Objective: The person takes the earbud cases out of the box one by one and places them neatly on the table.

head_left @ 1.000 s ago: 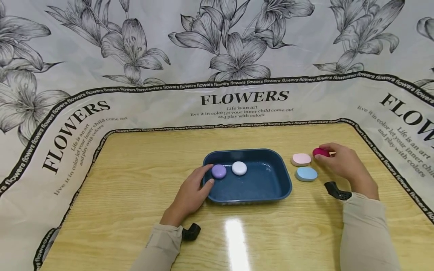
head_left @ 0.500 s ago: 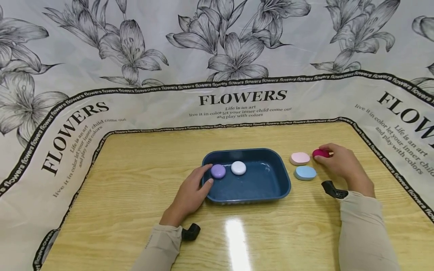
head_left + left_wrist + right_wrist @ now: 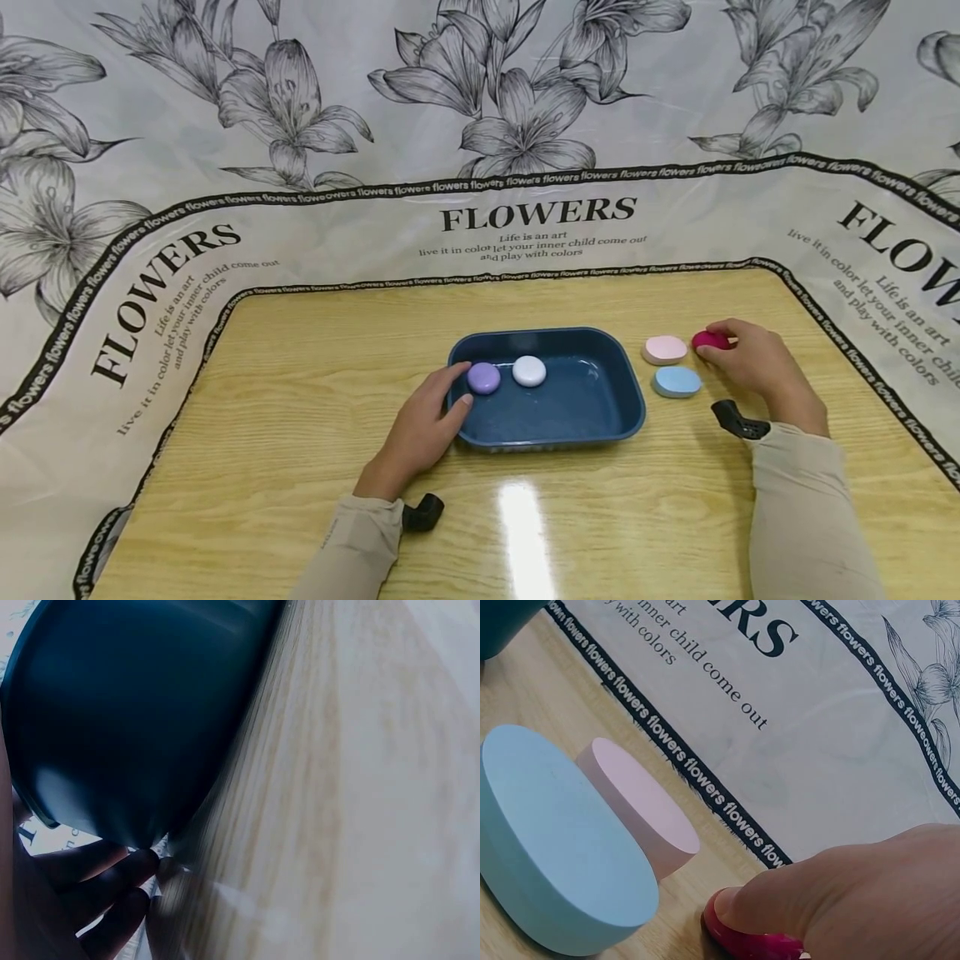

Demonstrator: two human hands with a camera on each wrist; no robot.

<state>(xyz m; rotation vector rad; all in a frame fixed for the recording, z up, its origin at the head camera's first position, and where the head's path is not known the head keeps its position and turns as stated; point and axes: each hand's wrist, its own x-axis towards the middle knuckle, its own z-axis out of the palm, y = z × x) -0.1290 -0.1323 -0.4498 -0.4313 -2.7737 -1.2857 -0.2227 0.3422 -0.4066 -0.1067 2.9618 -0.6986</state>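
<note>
A magenta soap [image 3: 708,340] rests at the right of the table, pinched between the thumb and fingers of my right hand [image 3: 757,358]. In the right wrist view my thumb presses on its glossy top, and its lower part is cut off by the frame. My left hand [image 3: 420,421] grips the left end of a dark blue tray [image 3: 555,433], thumb and index finger over the rim. The left wrist view has the other fingers [image 3: 112,881] curled against the tray's outer wall. Inside the tray lie a round purple soap [image 3: 483,378] and a round white soap [image 3: 529,372].
Between the tray and my right hand lie an oval pink soap [image 3: 665,350] and, nearer me, an oval light blue soap [image 3: 677,382]. A flower-printed cloth [image 3: 540,242] borders the wooden table [image 3: 300,400] at the back and sides.
Both hands keep their places at the tray and the magenta soap. The whole head view shifts slightly; the soaps and tray stay put on the table.
</note>
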